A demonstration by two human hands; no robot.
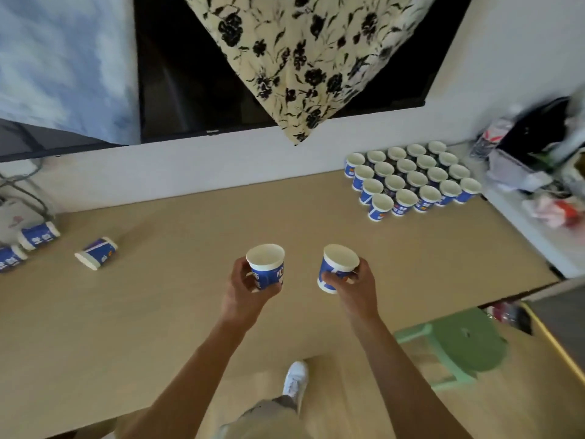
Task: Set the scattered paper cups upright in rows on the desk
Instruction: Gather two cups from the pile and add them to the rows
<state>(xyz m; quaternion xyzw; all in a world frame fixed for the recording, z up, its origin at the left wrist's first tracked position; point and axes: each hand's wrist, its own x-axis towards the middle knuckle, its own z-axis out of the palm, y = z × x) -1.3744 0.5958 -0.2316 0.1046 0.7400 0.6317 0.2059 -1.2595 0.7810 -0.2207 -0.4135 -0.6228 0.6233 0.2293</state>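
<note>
Judged well along: roughly twenty paper cups (411, 182) standing mouth-up in tight rows at the far right corner of the counter (190, 305), plus two more held upright over mid-counter, left hand (242, 291) with fingers wrapped round the left cup (266, 264), right hand (356, 285) with fingers gripping the right cup (337, 267) by its side. Left to do: at least three on their sides at far left, the nearest lying cup (96, 253) apart, the second lying cup (38, 236) and third lying cup (11, 258) by the frame edge. Cannot tell whether more lie beyond that edge, where the third is cut off; clutter (535, 172) at far right blurred past naming.
</note>
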